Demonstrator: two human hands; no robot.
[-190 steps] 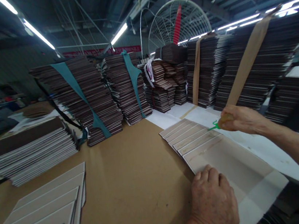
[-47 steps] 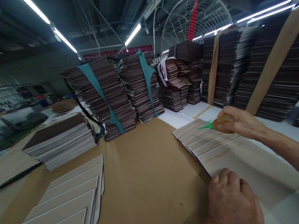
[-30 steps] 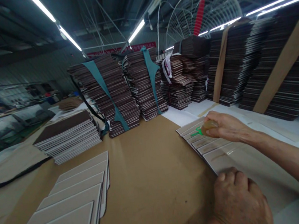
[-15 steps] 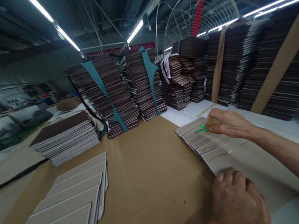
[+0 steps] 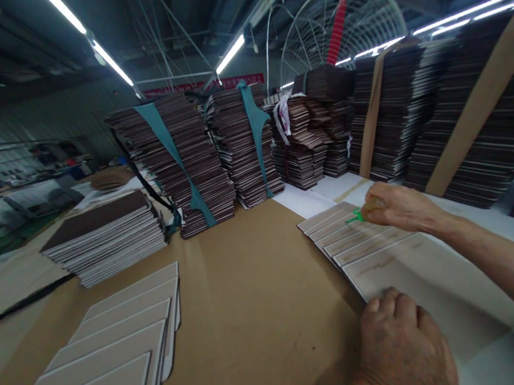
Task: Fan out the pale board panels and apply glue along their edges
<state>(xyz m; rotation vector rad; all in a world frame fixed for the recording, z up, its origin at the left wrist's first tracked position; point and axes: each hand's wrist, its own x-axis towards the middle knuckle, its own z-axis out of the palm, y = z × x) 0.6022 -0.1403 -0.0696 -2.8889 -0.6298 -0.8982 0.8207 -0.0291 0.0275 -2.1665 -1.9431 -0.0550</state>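
My right hand (image 5: 394, 205) is closed round a yellowish bottle (image 5: 373, 210) with a green tip (image 5: 355, 215), held over the far part of a fanned row of beige panels (image 5: 378, 271). Brownish wet streaks cross several of these panels. Nearer to me, my left hand (image 5: 402, 337) rests at the lower left edge of the same row, knuckles up and fingers curled; whether it grips anything is hidden. A second fanned row of beige panels (image 5: 95, 365) lies at the left.
Brown board (image 5: 246, 295) covers the tabletop between the rows. A low stack of dark panels (image 5: 111, 237) sits at the left. Tall strapped stacks (image 5: 187, 164) line the back, with more (image 5: 393, 111) at the right. A large fan (image 5: 343, 23) stands behind them.
My right hand has moved slightly to the right with the bottle and its green tip. My left hand stays at the near panel edge. The view has shifted a little.
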